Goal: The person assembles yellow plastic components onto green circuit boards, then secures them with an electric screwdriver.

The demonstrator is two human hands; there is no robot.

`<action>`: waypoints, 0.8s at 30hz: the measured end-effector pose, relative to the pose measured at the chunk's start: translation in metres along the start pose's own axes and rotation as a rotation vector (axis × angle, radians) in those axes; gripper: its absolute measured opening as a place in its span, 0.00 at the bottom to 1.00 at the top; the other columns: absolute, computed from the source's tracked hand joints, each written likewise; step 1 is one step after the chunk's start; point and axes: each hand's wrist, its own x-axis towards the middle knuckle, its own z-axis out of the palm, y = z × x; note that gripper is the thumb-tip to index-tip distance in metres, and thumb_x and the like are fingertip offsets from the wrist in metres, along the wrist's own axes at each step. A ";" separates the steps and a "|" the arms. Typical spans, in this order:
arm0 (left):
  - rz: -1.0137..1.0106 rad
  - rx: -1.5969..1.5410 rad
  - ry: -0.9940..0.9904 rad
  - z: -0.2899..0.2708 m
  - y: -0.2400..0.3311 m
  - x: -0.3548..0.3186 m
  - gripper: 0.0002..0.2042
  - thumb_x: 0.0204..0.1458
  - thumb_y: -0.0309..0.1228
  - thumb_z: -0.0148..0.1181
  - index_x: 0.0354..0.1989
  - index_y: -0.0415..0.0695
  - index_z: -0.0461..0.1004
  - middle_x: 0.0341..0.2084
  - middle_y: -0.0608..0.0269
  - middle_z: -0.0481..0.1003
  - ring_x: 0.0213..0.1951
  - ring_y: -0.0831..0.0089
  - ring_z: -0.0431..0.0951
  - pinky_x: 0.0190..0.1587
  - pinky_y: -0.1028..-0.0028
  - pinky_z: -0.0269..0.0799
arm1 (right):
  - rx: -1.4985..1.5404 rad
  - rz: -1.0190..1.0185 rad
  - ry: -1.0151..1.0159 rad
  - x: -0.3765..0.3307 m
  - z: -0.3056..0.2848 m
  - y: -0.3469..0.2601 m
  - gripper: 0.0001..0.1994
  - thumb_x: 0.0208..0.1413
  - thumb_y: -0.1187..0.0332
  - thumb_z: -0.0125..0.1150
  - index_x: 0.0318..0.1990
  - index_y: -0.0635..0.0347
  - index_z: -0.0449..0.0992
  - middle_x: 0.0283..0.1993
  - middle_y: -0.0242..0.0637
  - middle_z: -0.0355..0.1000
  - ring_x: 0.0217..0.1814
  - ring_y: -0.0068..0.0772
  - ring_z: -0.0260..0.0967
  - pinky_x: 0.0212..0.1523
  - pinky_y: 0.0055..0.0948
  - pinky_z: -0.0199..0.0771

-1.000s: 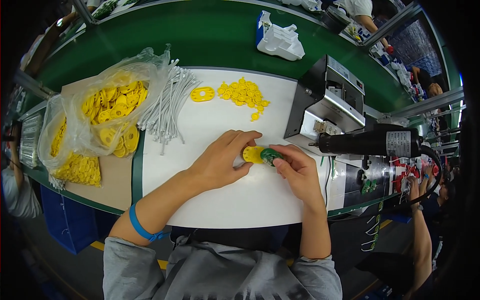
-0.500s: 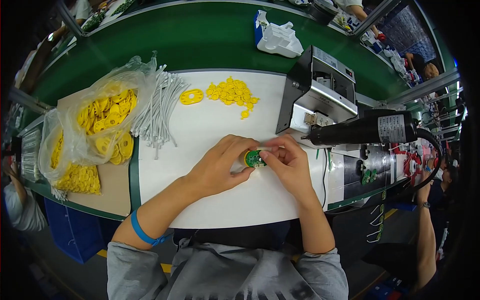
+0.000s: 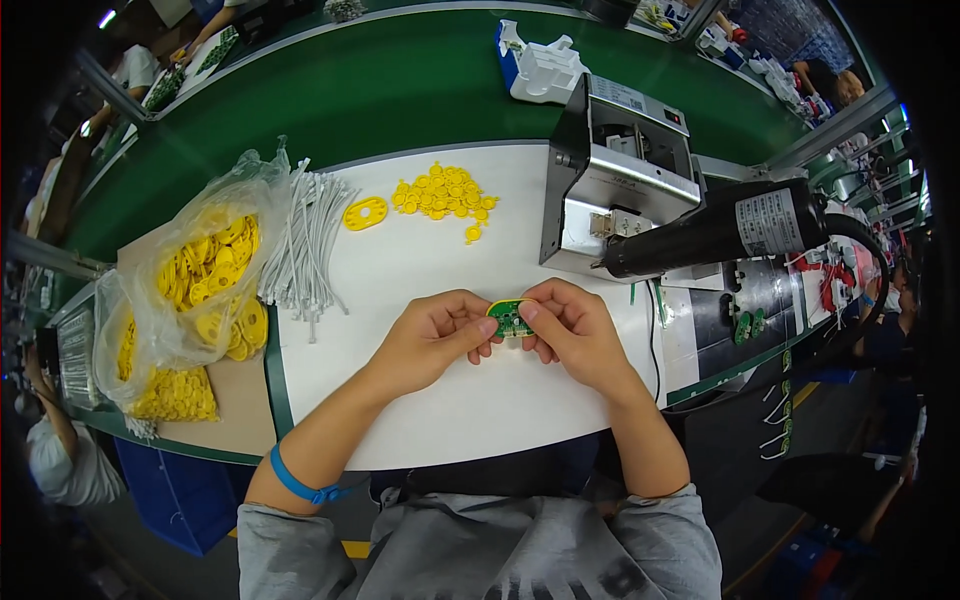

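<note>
Between my two hands, over the white work sheet [image 3: 440,400], is a small green circuit board [image 3: 511,318] with a yellow rim along its far edge. My left hand [image 3: 438,335] pinches its left end, thumb on top. The right end is gripped by my right hand [image 3: 572,328], its thumb also on the board's face. Fingers hide most of the underside, so how the yellow part sits against the board cannot be made out. Beyond my hands lie one oval yellow plate with holes [image 3: 365,213] and a pile of small yellow round pieces [image 3: 443,192].
To the left, plastic bags [image 3: 150,290] of yellow parts lie beside a bundle of white cable ties [image 3: 305,240]. A metal machine [image 3: 625,185] stands at the right, with a black corded electric screwdriver [image 3: 710,245] before it. Green boards [image 3: 745,326] lie farther right.
My left thumb has come down onto the board's left end, so both hands now pinch it. The board is turned flatter toward me. The whole view has shifted slightly.
</note>
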 end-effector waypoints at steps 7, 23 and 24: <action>0.044 -0.015 0.028 0.003 -0.003 0.001 0.07 0.66 0.27 0.57 0.46 0.35 0.74 0.35 0.61 0.79 0.33 0.79 0.77 0.36 0.77 0.75 | -0.003 0.003 -0.029 0.002 -0.002 0.008 0.08 0.69 0.67 0.58 0.46 0.63 0.75 0.28 0.28 0.73 0.27 0.13 0.68 0.26 0.16 0.63; 0.500 0.718 0.243 0.020 -0.002 0.001 0.15 0.48 0.24 0.73 0.43 0.38 0.76 0.43 0.56 0.78 0.50 0.57 0.77 0.47 0.68 0.80 | -0.940 -0.788 0.401 -0.006 -0.003 0.006 0.06 0.60 0.77 0.62 0.44 0.65 0.76 0.20 0.38 0.74 0.19 0.29 0.72 0.24 0.27 0.70; 0.453 0.759 0.267 0.022 0.000 0.001 0.14 0.47 0.25 0.74 0.40 0.38 0.77 0.43 0.56 0.78 0.52 0.57 0.76 0.48 0.67 0.78 | -0.872 -0.941 0.494 -0.013 -0.012 -0.004 0.06 0.58 0.79 0.62 0.42 0.68 0.76 0.22 0.39 0.75 0.21 0.30 0.72 0.22 0.27 0.69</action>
